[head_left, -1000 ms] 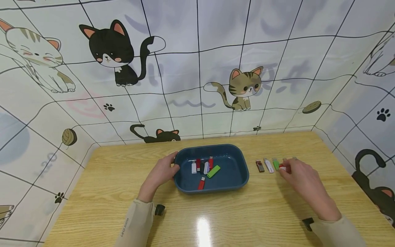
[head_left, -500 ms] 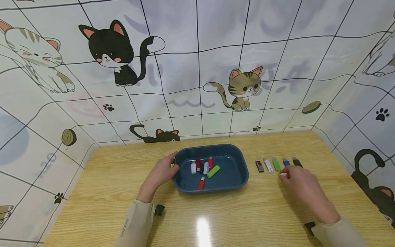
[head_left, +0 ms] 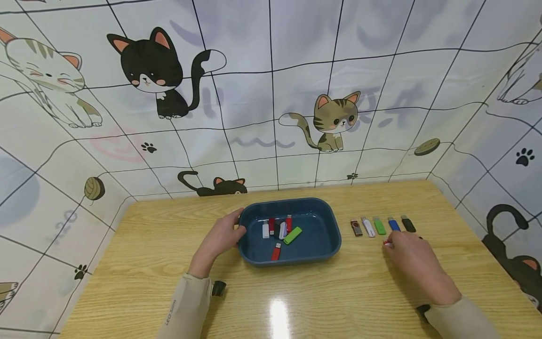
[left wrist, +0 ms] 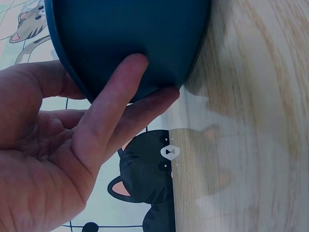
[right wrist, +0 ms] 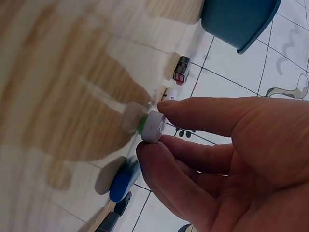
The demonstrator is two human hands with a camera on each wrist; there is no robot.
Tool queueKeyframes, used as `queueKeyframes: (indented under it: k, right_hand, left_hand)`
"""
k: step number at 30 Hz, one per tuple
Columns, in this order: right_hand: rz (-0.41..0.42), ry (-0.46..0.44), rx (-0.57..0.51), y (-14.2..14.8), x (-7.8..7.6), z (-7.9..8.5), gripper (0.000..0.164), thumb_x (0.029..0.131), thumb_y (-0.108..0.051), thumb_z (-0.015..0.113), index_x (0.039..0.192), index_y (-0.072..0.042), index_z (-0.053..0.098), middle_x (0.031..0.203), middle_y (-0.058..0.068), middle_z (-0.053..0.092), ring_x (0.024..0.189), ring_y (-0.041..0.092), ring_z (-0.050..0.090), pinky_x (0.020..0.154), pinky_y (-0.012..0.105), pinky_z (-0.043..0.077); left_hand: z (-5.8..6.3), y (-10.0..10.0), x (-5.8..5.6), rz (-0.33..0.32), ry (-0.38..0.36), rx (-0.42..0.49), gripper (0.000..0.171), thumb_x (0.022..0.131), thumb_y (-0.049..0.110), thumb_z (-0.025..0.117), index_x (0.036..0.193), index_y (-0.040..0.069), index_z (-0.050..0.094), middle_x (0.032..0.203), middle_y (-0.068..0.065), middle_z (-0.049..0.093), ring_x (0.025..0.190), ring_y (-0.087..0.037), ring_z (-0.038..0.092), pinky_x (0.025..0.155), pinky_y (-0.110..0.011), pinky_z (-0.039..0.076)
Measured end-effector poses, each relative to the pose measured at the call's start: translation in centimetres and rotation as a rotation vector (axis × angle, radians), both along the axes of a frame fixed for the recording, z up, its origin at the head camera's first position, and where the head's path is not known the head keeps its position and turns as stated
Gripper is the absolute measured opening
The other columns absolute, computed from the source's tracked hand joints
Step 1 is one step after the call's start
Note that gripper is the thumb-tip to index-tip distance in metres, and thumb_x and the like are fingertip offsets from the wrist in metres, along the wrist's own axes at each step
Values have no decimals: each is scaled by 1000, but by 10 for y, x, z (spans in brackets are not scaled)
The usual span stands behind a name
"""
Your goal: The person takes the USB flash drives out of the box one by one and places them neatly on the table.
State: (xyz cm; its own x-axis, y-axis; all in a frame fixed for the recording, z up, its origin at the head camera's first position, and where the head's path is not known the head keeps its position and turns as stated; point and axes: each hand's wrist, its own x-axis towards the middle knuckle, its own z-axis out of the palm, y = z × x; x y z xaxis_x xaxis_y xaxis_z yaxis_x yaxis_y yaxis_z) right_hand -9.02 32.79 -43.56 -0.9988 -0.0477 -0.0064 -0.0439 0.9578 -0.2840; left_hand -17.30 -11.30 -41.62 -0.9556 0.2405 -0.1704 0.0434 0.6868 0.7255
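My left hand (head_left: pixel 222 235) grips the left end of a dark blue tray (head_left: pixel 319 238); the left wrist view has its fingers spread along the outer wall (left wrist: pixel 159 43). Between thumb and fingertips, my right hand (head_left: pixel 410 252) pinches a USB stick with a white end (right wrist: pixel 153 126), close over the table. Most of the stick is hidden by the fingers. Just beyond that hand, a row of USB sticks lies on the wood: a dark red one with a metal cover (head_left: pixel 356 228), a white one (head_left: pixel 368 227), a green one (head_left: pixel 379 226), a blue one (head_left: pixel 394 224) and a black one (head_left: pixel 408 223).
Several USB sticks lie in the tray's left half, among them a white one (head_left: pixel 266 230), a bright green one (head_left: pixel 293 235) and a red one (head_left: pixel 276 252). A cat-patterned cloth (head_left: pixel 254 108) rises behind the wooden table (head_left: pixel 330 301) and along both sides.
My right hand has drawn back a little toward the front with the pinched USB stick, uncovering the blue and black sticks. The left hand and tray have stayed in place.
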Motion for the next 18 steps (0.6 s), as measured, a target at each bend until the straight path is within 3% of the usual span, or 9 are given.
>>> queueKeyframes:
  k: [18]
  right_hand:
    - [22, 49, 40, -1, -1, -1, 37, 94, -8, 64, 64, -13, 43, 62, 0, 38, 55, 16, 37, 50, 31, 28]
  left_hand:
    - [0, -1, -1, -5, 2, -4, 65, 94, 4, 54, 157, -4, 38, 139, -32, 59, 64, -19, 71, 60, -31, 60]
